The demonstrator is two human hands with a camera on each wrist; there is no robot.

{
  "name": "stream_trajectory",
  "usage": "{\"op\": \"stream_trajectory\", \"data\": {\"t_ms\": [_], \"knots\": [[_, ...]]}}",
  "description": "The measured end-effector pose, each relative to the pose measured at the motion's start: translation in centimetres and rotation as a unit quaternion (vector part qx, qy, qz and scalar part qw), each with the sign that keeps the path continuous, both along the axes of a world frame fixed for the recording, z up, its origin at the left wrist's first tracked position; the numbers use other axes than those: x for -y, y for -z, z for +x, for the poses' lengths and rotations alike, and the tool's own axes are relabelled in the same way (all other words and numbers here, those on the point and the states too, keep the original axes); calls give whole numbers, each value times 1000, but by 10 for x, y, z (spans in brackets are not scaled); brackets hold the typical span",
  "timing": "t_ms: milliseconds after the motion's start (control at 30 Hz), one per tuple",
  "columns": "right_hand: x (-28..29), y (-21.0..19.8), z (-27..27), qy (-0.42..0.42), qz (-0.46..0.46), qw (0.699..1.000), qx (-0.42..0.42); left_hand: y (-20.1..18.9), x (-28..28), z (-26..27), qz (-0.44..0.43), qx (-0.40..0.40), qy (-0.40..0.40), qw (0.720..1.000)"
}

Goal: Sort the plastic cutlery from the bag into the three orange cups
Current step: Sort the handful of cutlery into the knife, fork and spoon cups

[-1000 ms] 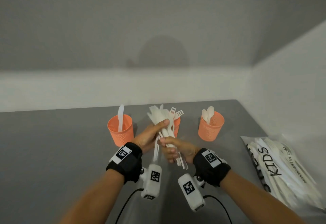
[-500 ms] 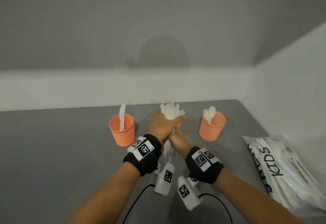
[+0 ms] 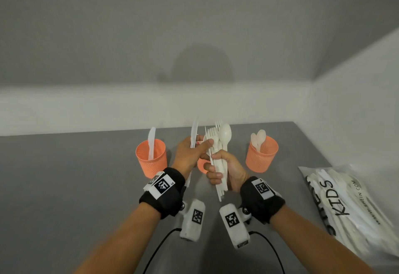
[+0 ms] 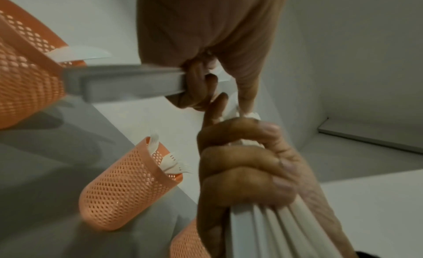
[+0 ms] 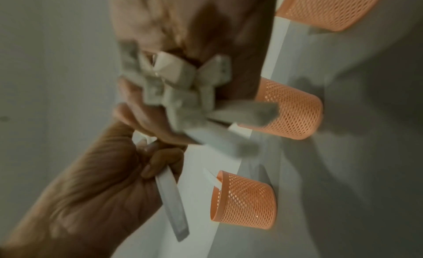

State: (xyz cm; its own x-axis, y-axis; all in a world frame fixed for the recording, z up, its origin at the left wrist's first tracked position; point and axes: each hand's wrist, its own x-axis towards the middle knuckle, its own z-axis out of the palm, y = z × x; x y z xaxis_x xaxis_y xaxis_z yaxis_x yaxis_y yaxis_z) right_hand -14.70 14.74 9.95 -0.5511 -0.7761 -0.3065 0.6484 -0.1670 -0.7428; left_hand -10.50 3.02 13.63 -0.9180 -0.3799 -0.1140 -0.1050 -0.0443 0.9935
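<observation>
The hands have separated: the left hand now grips one knife; the right hand clamps the cutlery bundle above the bench.

A clear plastic bag lying on the grey worktop carries large black letters reading "KIDS", with small print beside them that seems to end in ".COM". Square black-and-white coded tags sit on both wristbands; one shows tiny letters too small to read.
</observation>
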Motion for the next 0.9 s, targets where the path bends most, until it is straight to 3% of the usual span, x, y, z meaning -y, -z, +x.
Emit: {"op": "stream_trajectory", "data": {"t_ms": [233,400,567,800,900], "knots": [[6,-4,1,39,9,999,-14,10,4,-2,-77,-6,-29,997],[9,-2,-2,21,58,996,-67,22,2,-3,-145,5,-51,988],[10,9,-3,9,80,995,-60,33,14,-4,-153,15,-54,987],[11,24,-14,77,171,980,-70,45,66,-1,52,66,-117,990],[14,22,-17,73,162,982,-61,39,100,-16,55,6,-175,983]]}}
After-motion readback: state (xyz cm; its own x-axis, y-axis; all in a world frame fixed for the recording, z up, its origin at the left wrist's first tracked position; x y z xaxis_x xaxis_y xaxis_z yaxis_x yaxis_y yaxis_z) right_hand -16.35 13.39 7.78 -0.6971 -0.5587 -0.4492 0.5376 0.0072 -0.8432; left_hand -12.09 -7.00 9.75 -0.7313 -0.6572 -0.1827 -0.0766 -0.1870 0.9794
